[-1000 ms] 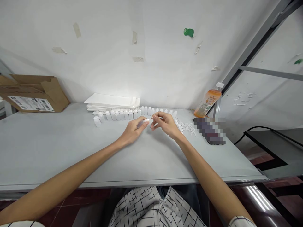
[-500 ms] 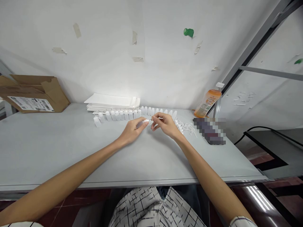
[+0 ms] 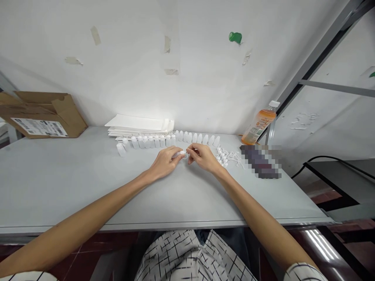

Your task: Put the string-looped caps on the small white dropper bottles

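Note:
My left hand (image 3: 165, 163) is closed round a small white plastic dropper bottle (image 3: 182, 153), which lies nearly sideways with its top toward the right. At that top, my right hand (image 3: 204, 157) pinches with thumb and forefinger. A thin white loop (image 3: 185, 156) shows between the two hands; what the right fingertips grip is too small to make out. Behind the hands, several white bottles (image 3: 150, 142) stand in a row across the table. Small white caps (image 3: 221, 157) lie heaped to the right of my right hand, beside a tangle of thin white strips (image 3: 235, 157).
White flat sheets (image 3: 137, 123) are stacked against the wall behind the bottles. An opened cardboard box (image 3: 70, 117) stands at the far left. On the right are an orange drink bottle (image 3: 258, 127) and a dark pixelated object (image 3: 260, 162). The table's front edge (image 3: 175, 225) runs before me.
My right fingers have closed in on the bottle's top, and a white loop now shows there. The dark thin bit seen between the hands earlier no longer shows. My left hand keeps its hold.

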`<state>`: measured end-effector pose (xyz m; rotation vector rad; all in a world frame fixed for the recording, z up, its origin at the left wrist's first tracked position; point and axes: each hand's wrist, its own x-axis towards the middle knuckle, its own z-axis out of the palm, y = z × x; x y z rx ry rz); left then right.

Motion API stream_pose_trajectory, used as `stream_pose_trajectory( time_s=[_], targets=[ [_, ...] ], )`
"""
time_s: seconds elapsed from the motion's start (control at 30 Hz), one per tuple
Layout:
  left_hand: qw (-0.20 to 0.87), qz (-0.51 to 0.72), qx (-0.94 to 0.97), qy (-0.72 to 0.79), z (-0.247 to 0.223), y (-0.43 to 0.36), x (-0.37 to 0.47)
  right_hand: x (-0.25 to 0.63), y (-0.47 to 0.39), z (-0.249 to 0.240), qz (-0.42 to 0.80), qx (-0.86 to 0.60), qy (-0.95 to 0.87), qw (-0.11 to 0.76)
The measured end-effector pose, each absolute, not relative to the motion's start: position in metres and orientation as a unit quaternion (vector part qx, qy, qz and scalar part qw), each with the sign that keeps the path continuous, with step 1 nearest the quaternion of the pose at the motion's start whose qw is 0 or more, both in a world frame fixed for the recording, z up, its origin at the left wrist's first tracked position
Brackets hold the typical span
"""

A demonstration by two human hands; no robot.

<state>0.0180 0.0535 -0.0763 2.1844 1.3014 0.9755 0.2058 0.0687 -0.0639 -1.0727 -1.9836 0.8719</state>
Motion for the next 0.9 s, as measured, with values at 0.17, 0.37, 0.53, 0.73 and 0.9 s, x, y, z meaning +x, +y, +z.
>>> stream_pose_trajectory(
  time_s=[0.17, 0.37, 0.53, 0.73, 0.9],
  targets=[
    [0.184, 0.355, 0.791, 0.463, -0.079, 0.056, 0.018, 0.202, 0.068, -0.066, 0.332, -0.42, -0.767, 0.355],
    [0.22, 0.381, 0.777, 0.451, -0.067, 0.058, 0.018, 0.202, 0.068, -0.057, 0.406, -0.372, -0.714, 0.433],
    [0.259, 0.397, 0.757, 0.45, -0.062, 0.055, 0.017, 0.201, 0.064, -0.05, 0.485, -0.34, -0.66, 0.462],
    [0.276, 0.383, 0.767, 0.434, -0.056, 0.051, 0.016, 0.198, 0.064, -0.041, 0.482, -0.33, -0.654, 0.481],
    [0.095, 0.429, 0.77, 0.463, -0.033, 0.062, -0.006, 0.185, 0.075, -0.026, 0.407, -0.352, -0.697, 0.474]
  ],
)
